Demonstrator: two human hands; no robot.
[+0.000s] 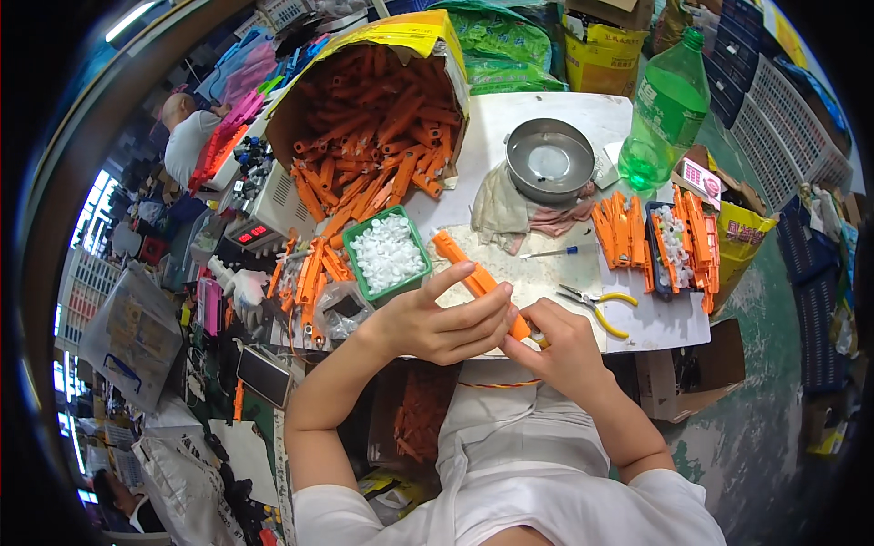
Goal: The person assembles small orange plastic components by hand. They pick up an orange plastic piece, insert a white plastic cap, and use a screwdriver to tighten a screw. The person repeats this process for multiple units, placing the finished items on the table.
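Note:
An orange plastic part (471, 269), long and narrow, lies slanted across my left hand (435, 320), whose fingers are closed around it. At its lower end, my right hand (566, 349) is bent inward with thumb and fingers pinching there. A small pale yellowish bit shows by the right fingertips, too covered to name. Just beyond the left hand stands a green basket (421, 273) filled with small white plastic pieces (387, 253). Yellow-handled pliers (601, 309) rest on the table to the right of my hands, and a blue-capped pen-like tool (551, 253) lies farther back.
A big box (455, 68) at the back left spills orange parts (382, 118) onto the white table (496, 109). Behind the pen are a round metal bowl (550, 160) and a rag (502, 207). At right stand a green bottle (669, 114) and more orange parts (622, 231).

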